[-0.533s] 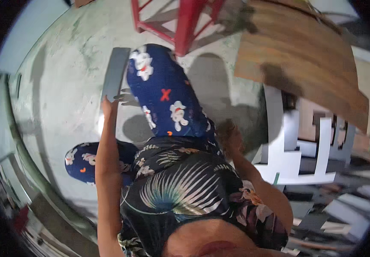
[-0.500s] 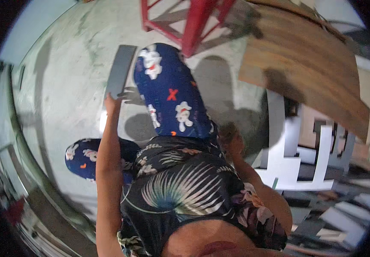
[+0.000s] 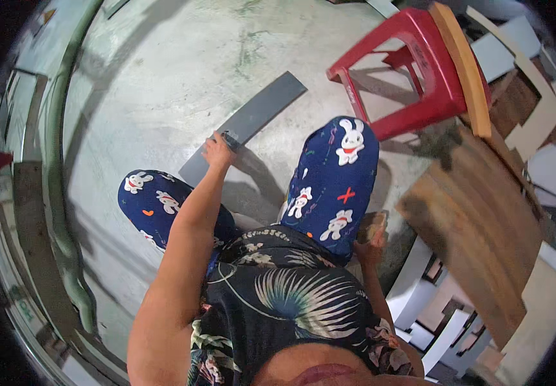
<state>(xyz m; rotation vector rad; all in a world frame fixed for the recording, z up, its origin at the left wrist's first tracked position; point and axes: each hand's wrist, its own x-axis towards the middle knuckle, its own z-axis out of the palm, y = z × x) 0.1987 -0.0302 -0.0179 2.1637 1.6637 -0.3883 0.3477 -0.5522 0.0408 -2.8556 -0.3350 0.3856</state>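
A long flat grey strip point(image 3: 265, 106) lies slantwise on the concrete floor in front of my knees. My left hand point(image 3: 218, 153) is over its nearer half, fingers curled against a small dark patch on the strip. Whether that patch is an object or a shadow, I cannot make out. My right hand point(image 3: 371, 249) is low beside my right knee, next to a brownish shape point(image 3: 374, 223) too unclear to name. Blur hides how its fingers lie.
A red plastic stool point(image 3: 413, 83) with a curved wooden piece point(image 3: 461, 67) against it stands at front right. A brown wood-grain sheet point(image 3: 464, 225) and white cut-out panels point(image 3: 445, 341) lie at my right. A green hose or pipe point(image 3: 56, 193) runs along the left.
My view has swung, so the stool and strip appear farther right and the strip lies more slanted. My left hand has moved from the strip's edge to over its surface.
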